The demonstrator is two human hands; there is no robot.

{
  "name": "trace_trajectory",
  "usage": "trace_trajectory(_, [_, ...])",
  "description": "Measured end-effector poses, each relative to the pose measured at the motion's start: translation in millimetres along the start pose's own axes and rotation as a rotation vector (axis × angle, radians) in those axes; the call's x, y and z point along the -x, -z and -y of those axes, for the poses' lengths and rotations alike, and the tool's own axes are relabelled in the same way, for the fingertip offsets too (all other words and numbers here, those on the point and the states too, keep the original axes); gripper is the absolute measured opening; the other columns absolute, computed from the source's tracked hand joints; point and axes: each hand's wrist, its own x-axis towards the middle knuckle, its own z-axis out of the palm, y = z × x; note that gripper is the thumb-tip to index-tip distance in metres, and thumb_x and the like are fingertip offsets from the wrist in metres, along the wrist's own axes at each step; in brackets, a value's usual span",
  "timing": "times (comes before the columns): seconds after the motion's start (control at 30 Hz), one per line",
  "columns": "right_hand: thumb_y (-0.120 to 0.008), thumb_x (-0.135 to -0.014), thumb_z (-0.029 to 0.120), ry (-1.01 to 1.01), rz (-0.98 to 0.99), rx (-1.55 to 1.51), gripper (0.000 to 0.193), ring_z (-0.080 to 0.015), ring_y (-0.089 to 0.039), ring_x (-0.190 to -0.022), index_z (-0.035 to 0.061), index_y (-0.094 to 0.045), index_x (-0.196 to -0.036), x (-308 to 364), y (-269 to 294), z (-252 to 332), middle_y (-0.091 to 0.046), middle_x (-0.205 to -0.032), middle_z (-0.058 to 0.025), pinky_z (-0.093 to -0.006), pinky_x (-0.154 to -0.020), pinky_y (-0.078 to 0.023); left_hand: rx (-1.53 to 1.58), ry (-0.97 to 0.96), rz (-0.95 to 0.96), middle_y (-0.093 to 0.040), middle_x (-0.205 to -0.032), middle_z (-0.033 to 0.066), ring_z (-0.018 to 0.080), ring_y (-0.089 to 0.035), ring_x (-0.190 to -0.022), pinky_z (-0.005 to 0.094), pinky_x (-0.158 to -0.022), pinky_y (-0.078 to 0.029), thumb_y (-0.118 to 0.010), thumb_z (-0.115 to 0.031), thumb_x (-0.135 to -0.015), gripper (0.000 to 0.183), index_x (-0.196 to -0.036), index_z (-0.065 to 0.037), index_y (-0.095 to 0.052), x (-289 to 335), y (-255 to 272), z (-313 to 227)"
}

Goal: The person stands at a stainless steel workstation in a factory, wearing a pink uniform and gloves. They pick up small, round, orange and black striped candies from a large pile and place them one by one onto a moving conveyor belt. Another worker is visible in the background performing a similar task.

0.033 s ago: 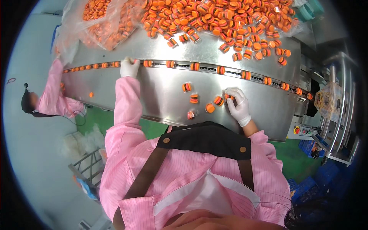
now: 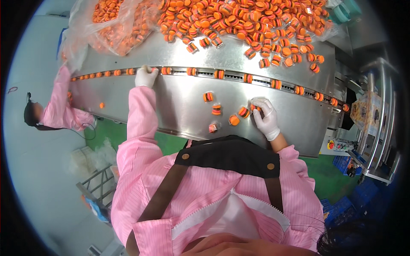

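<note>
My left hand (image 2: pixel 146 77), in a white glove, is closed in a pinch over a narrow conveyor channel (image 2: pixel 232 77). A bit of orange-red burger-shaped candy shows at its fingertips; the rest is hidden. Spaced burger-shaped candies (image 2: pixel 219 74) stand in the channel on both sides of that hand. My right hand (image 2: pixel 267 120), gloved too, rests near the table's front edge with its fingers curled round another burger-shaped candy (image 2: pixel 255 107). Just left of it lie several loose candies (image 2: pixel 217 109), one of them in a clear wrapper (image 2: pixel 213 127).
A large heap of orange candies (image 2: pixel 243 21) covers the back of the steel table (image 2: pixel 179 104), beside a clear plastic bag (image 2: pixel 124 32) of more. Machinery with a metal frame (image 2: pixel 376 123) stands right. At far left, a co-worker in pink (image 2: pixel 60 109) reaches to the channel.
The candies in the channel have shifted slightly to the right. My left hand has moved a little right along with them. My right hand and the loose candies stay where they were.
</note>
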Motion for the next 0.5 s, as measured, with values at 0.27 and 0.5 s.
trace_trajectory(0.27, [-0.059,-0.079,-0.003,0.007,-0.012,0.016,0.022,-0.0290,-0.065,-0.092,0.0023,-0.064,-0.099,-1.4,0.4,1.9,-0.064,-0.101,-0.0152,-0.0338,-0.077,-0.053,0.176,-0.272,-0.091,-0.055,-0.100,0.0166,0.0309,-0.057,-0.095,0.0374,-0.082,-0.049,-0.079,-0.031,-0.074,0.043,-0.102,-0.002,-0.064,8.2,-10.1,-86.0])
trace_trajectory(0.5, [-0.059,-0.079,-0.002,-0.010,0.015,0.015,0.022,-0.0292,-0.065,-0.094,0.0023,-0.064,-0.099,-2.1,1.5,3.1,-0.064,-0.102,-0.0158,-0.0345,-0.079,-0.053,-0.012,-0.600,0.146,-0.054,-0.118,0.0173,0.0361,-0.057,-0.105,0.0395,-0.086,-0.049,-0.067,-0.010,-0.080,0.027,-0.106,-0.007,-0.061,-1.0,-38.5,-141.2])
